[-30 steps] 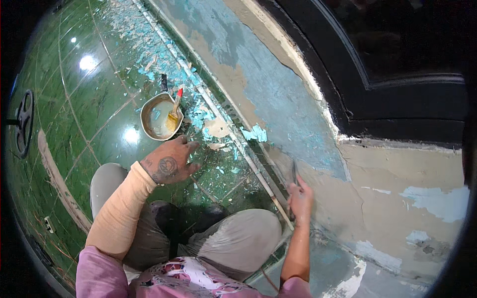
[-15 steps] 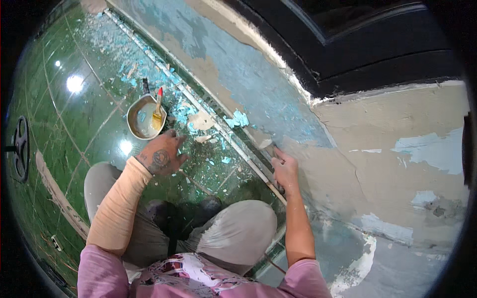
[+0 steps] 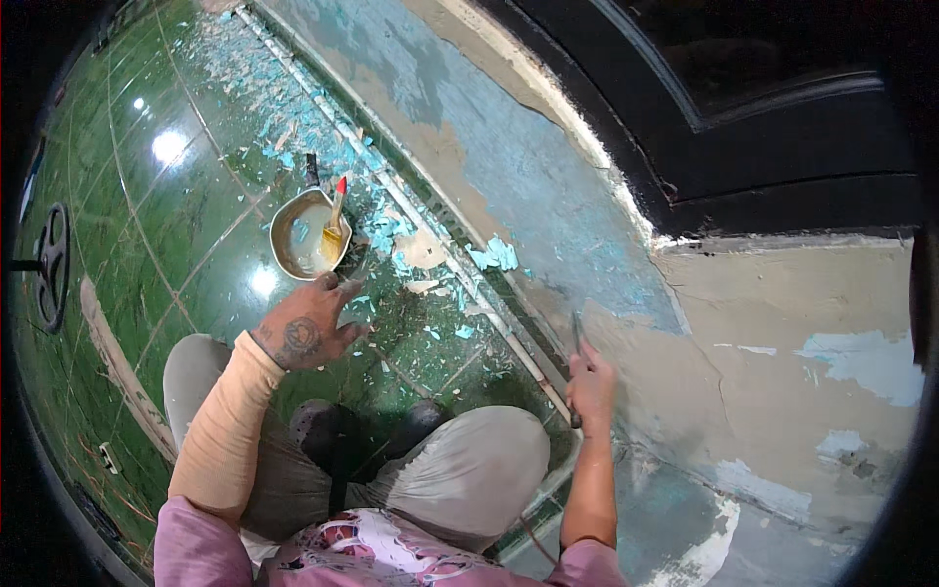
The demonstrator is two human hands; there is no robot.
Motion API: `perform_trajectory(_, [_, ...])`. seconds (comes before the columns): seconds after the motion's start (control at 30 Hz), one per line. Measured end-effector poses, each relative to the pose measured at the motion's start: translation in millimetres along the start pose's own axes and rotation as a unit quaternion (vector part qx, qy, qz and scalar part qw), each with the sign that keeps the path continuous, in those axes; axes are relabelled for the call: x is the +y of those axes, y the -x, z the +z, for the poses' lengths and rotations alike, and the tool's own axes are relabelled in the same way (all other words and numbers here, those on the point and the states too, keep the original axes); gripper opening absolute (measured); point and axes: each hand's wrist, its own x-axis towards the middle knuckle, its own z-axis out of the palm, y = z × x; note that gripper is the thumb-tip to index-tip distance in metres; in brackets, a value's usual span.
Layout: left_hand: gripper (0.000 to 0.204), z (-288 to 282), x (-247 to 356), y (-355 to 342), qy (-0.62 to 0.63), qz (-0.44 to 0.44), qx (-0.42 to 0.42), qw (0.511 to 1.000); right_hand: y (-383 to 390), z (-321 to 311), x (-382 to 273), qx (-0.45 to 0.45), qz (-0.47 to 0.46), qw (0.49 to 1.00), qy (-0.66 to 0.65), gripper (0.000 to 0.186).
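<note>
My right hand (image 3: pixel 592 386) is closed round the dark handle of a scraper (image 3: pixel 576 333). Its thin blade points up along the lower wall (image 3: pixel 636 342), seen nearly edge-on; whether it touches the wall I cannot tell. My left hand (image 3: pixel 307 328) hovers over the floor with its fingers apart and nothing in them. Just beyond it stands a small saucepan (image 3: pixel 281 245) with a dark handle and cloudy liquid inside. A paintbrush (image 3: pixel 338 201) with a red-tipped handle leans in the pan, bristles down. Loose turquoise paint flakes (image 3: pixel 386 227) lie to the right of the pan.
A pale pipe (image 3: pixel 421 223) runs along the foot of the wall, with paint chips (image 3: pixel 494 254) beside it. Green tiles (image 3: pixel 137 245) cover the floor. A black door (image 3: pixel 782 147) is at the upper right. A dark wheel-shaped handle (image 3: pixel 54 267) stands at far left.
The whole view has shifted, so the scene sits further right and lower. The scraper has turned from pointing up-left to nearly upright. My left hand stays open near the pan.
</note>
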Motion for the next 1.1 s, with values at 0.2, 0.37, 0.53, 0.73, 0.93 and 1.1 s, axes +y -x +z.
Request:
perform_trajectory(0.2, [0.053,14,14,-22,-0.003,0.034,-0.017,0.999,-46,36,35,0.064,-0.207,0.967,0.137,0.034])
perform_trajectory(0.37, [0.053,6,4,-10,-0.019,-0.015,-0.058,0.998,7,1,6,0.024,0.018,0.999,-0.035,0.035])
perform_trajectory(0.53, [0.054,5,18,-21,-0.003,-0.009,-0.050,0.999,15,-10,24,0.049,-0.019,0.998,-0.034,0.036])
perform_trajectory(0.73, [0.052,31,22,-18,-0.025,0.089,-0.005,0.996,0,-28,64,-0.005,-0.024,1.000,0.000,0.042])
perform_trajectory(0.93, [0.053,23,23,-8,-0.034,0.045,-0.040,0.998,0,-19,44,-0.022,0.019,0.999,0.015,0.039])
perform_trajectory(1.1, [0.054,26,23,-10,-0.016,0.024,-0.027,0.999,-37,7,60,0.015,-0.124,0.983,0.136,0.041])
